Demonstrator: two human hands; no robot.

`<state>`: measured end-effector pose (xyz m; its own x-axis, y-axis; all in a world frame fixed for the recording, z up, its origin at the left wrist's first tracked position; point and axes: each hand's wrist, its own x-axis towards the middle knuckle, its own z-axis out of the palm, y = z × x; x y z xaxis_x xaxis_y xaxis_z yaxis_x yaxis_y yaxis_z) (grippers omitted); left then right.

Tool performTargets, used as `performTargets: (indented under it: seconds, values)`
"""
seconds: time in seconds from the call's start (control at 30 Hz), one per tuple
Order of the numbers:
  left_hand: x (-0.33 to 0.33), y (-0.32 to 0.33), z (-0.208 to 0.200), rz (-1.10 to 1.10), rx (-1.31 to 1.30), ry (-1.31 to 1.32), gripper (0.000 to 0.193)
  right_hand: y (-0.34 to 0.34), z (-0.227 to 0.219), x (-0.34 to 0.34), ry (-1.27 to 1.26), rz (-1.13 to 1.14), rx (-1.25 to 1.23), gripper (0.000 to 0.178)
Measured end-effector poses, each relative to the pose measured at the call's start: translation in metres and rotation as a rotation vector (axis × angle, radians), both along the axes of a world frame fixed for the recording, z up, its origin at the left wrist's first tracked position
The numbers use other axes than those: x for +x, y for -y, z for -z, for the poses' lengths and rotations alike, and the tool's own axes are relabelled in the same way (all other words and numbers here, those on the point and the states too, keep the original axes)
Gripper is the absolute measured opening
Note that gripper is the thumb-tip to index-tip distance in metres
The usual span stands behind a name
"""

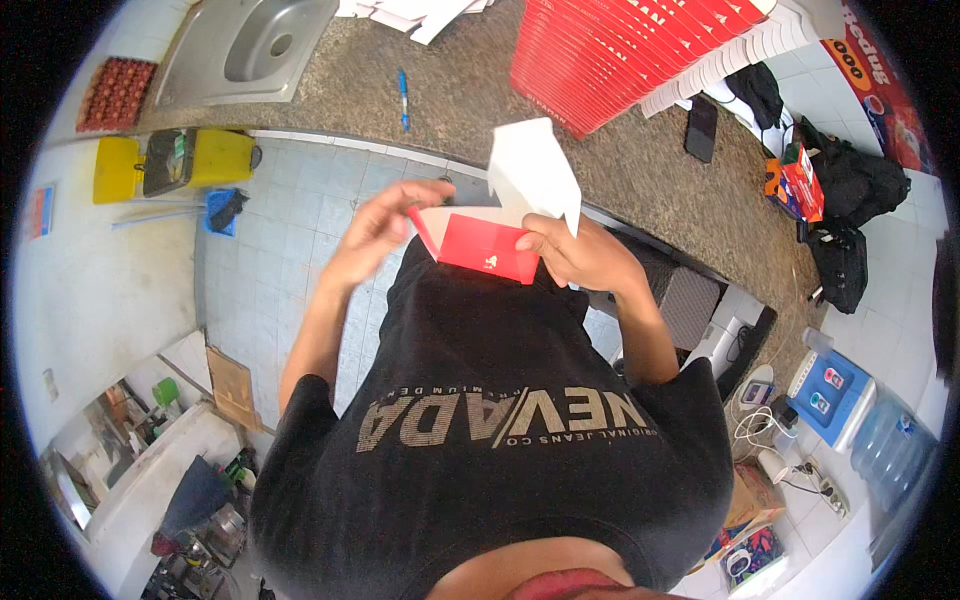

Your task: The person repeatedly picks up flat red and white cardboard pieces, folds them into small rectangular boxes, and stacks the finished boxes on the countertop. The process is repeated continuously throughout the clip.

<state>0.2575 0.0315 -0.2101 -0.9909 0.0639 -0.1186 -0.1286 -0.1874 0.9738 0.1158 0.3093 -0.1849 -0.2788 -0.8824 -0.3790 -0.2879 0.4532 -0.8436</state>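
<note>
A partly folded red and white paperboard box point(487, 248) is held in front of my waist, its white inside showing. A large white flap point(535, 165) stands up from its far right side. My right hand point(585, 250) grips the box's right end, the thumb over the edge and the other fingers mostly hidden behind. At the left end, my left hand point(378, 235) is beside the raised red side flap, with its fingers stretched out and apart; whether it touches the flap I cannot tell. On the counter ahead, a row of nested red and white cartons point(610, 60) fills the far right.
The speckled stone counter point(450, 110) bears a blue pen point(404, 100), a black phone point(701, 130) and white paper pieces point(425, 15). A steel sink point(265, 55) is at far left. Black bags point(860, 180) are on the right. Below the counter's left end stands a yellow bin point(222, 157).
</note>
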Motion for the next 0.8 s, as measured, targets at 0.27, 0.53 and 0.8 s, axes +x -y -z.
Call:
performTargets:
  seconds: [0.27,0.53,0.8]
  values:
    - [-0.012,-0.046,-0.032,0.201,-0.435,-0.308,0.020,-0.005,0.019,0.015,-0.443,-0.022,-0.145,0.031]
    - [-0.006,-0.063,-0.021,-0.128,-0.774,-0.167,0.013,-0.013,0.004,0.032,-0.476,-0.041,-0.146,0.039]
    - [-0.003,-0.070,-0.026,0.287,-0.721,-0.078,0.010,-0.018,0.008,0.036,-0.461,-0.060,-0.144,0.038]
